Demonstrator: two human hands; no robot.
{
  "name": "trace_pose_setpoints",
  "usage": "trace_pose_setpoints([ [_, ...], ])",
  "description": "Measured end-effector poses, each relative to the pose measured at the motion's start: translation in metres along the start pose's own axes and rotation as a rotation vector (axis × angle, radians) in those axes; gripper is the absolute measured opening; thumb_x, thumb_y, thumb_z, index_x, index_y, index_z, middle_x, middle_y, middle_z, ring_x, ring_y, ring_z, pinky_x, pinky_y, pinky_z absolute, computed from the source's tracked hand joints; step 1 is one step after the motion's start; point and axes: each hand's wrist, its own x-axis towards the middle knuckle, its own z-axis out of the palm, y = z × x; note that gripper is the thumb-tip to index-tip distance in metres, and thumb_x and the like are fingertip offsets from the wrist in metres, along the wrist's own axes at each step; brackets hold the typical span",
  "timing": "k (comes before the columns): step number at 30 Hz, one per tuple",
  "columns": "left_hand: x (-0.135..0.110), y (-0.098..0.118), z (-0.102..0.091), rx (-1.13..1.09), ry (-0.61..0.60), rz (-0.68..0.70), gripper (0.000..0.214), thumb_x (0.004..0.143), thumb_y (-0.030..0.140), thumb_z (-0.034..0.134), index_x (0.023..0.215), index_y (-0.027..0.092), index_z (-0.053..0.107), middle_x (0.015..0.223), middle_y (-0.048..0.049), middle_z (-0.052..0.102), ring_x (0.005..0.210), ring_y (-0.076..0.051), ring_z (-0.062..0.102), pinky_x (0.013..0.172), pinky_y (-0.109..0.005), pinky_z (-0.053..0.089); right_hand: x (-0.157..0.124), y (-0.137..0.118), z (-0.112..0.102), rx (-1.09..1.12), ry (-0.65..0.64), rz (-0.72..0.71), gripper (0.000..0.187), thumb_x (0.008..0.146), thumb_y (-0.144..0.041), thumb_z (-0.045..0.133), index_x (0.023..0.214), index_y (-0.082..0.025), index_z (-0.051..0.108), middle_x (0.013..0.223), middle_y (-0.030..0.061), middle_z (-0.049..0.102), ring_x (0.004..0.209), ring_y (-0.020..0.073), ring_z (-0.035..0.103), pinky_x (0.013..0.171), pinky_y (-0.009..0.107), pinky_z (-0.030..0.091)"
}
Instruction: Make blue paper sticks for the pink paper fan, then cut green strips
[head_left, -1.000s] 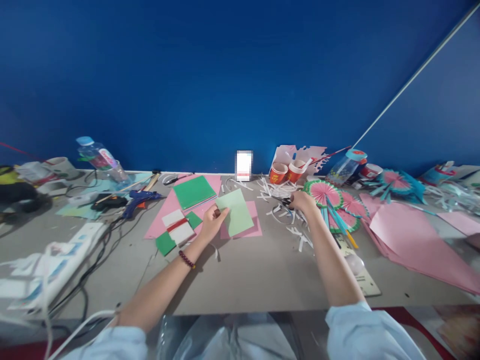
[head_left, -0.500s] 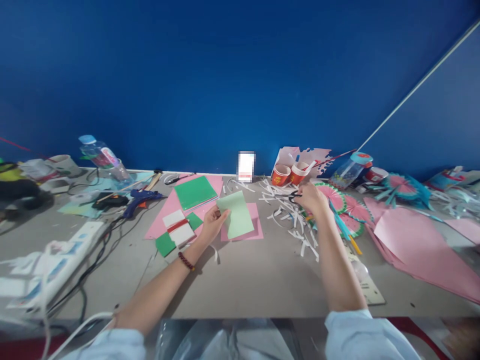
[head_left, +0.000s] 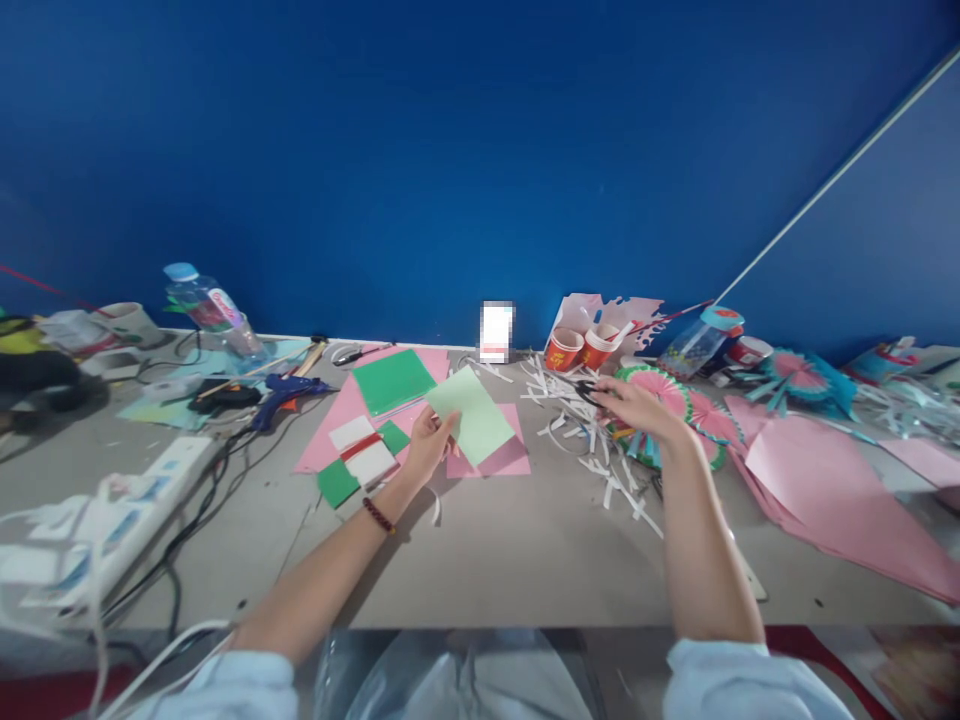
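Note:
My left hand [head_left: 433,440] is closed on the lower left edge of a light green sheet of paper [head_left: 480,420], tilted above a pink square of paper [head_left: 517,455] on the table. Over a heap of white paper strips [head_left: 581,425], my right hand [head_left: 626,402] is closed on dark-handled scissors [head_left: 588,391]; their blades are hard to make out. Left of my left hand lie white pieces with a red band [head_left: 364,450] and green squares [head_left: 339,484]. A stack of green paper [head_left: 395,380] rests behind them on a larger pink sheet [head_left: 319,452].
Red paper cups [head_left: 564,350] stand at the back, beside pink-and-green paper fans [head_left: 660,390]. Further right are pink sheets [head_left: 832,490]. On the left are a blue glue gun [head_left: 289,395], a tilted plastic bottle [head_left: 210,305], a power strip [head_left: 139,510] and cables.
The light green sheet has turned clockwise in my left hand and its top has shifted left. My right hand has tilted lower with the scissors, its wrist and forearm moving right.

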Motion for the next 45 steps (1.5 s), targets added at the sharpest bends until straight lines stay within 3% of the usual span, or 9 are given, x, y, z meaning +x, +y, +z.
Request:
trace_pose_setpoints([
  [4, 0.001, 0.000, 0.000, -0.048, 0.012, 0.026, 0.045, 0.068, 0.047, 0.069, 0.096, 0.017, 0.050, 0.046, 0.0075, 0.055, 0.030, -0.008, 0.047, 0.029, -0.017, 0.029, -0.014, -0.007, 0.043, 0.713, -0.119, -0.014, 0.030, 0.074, -0.046, 0.060, 0.084, -0.019, 0.056, 0.083, 0.0057, 0.066, 0.061, 0.0149, 0.063, 0.057, 0.029, 0.052],
  [8, 0.002, -0.001, 0.001, -0.073, -0.022, 0.051, 0.045, 0.066, 0.040, 0.072, 0.098, 0.017, 0.050, 0.052, 0.0064, 0.058, 0.035, -0.009, 0.051, 0.034, -0.018, 0.038, -0.034, -0.016, 0.081, 0.971, -0.257, 0.024, 0.033, 0.068, -0.045, 0.069, 0.084, -0.019, 0.057, 0.099, 0.0072, 0.066, 0.063, 0.0120, 0.060, 0.057, 0.025, 0.050],
  [11, 0.002, -0.002, 0.000, -0.079, -0.040, 0.040, 0.045, 0.064, 0.040, 0.073, 0.095, 0.015, 0.052, 0.053, 0.0051, 0.058, 0.038, -0.010, 0.052, 0.036, -0.020, 0.040, -0.041, -0.015, 0.103, 1.053, -0.253, 0.043, 0.036, 0.063, -0.040, 0.075, 0.088, -0.020, 0.058, 0.098, 0.0045, 0.065, 0.062, 0.0103, 0.059, 0.058, 0.024, 0.049],
  [14, 0.001, -0.001, 0.000, -0.060, -0.018, 0.029, 0.041, 0.063, 0.040, 0.074, 0.090, 0.015, 0.055, 0.048, 0.0068, 0.054, 0.037, -0.008, 0.049, 0.037, -0.019, 0.036, -0.041, -0.007, 0.119, 1.064, -0.135, 0.024, 0.038, 0.057, -0.042, 0.079, 0.076, -0.019, 0.056, 0.081, 0.0012, 0.065, 0.058, 0.0104, 0.057, 0.056, 0.024, 0.048],
  [20, 0.000, 0.005, 0.001, -0.056, 0.032, 0.017, 0.039, 0.060, 0.039, 0.076, 0.086, 0.015, 0.062, 0.050, 0.0075, 0.050, 0.035, -0.003, 0.031, 0.035, -0.017, 0.021, -0.045, 0.000, 0.143, 0.989, -0.172, 0.052, 0.044, 0.054, -0.048, 0.079, 0.071, -0.019, 0.051, 0.056, -0.0041, 0.056, 0.048, 0.0110, 0.055, 0.049, 0.024, 0.046],
  [29, -0.009, 0.008, 0.005, 0.085, -0.110, 0.030, 0.028, 0.067, 0.041, 0.071, 0.077, 0.015, 0.064, 0.052, 0.0037, 0.053, 0.042, -0.007, 0.041, 0.040, -0.019, 0.032, -0.050, 0.000, 0.155, 0.956, -0.105, 0.069, 0.041, 0.052, -0.037, 0.081, 0.075, -0.017, 0.053, 0.054, -0.0040, 0.059, 0.046, 0.0118, 0.058, 0.047, 0.023, 0.046],
  [35, -0.015, -0.001, 0.006, 0.174, -0.228, 0.046, 0.028, 0.067, 0.038, 0.072, 0.081, 0.014, 0.067, 0.072, -0.0046, 0.066, 0.060, -0.015, 0.056, 0.052, -0.023, 0.042, -0.050, 0.001, 0.156, 0.995, -0.087, 0.064, 0.040, 0.052, -0.037, 0.080, 0.074, -0.017, 0.053, 0.054, -0.0046, 0.058, 0.047, 0.0120, 0.058, 0.051, 0.025, 0.049],
  [39, -0.013, -0.004, 0.004, 0.237, -0.102, 0.013, 0.029, 0.064, 0.040, 0.073, 0.063, 0.013, 0.063, 0.051, 0.0001, 0.057, 0.044, -0.011, 0.046, 0.042, -0.022, 0.033, -0.051, -0.002, 0.154, 0.962, -0.102, 0.045, 0.037, 0.058, -0.042, 0.076, 0.073, -0.016, 0.055, 0.053, -0.0025, 0.060, 0.047, 0.0105, 0.056, 0.050, 0.023, 0.049],
  [45, -0.003, -0.001, -0.001, 0.127, 0.130, 0.049, 0.035, 0.061, 0.043, 0.074, 0.079, 0.014, 0.067, 0.062, -0.0011, 0.065, 0.052, -0.012, 0.055, 0.048, -0.022, 0.040, -0.057, -0.006, 0.152, 0.734, -0.268, 0.120, 0.034, 0.061, -0.043, 0.072, 0.071, -0.016, 0.053, 0.051, -0.0038, 0.056, 0.037, 0.0065, 0.046, 0.032, 0.016, 0.031],
])
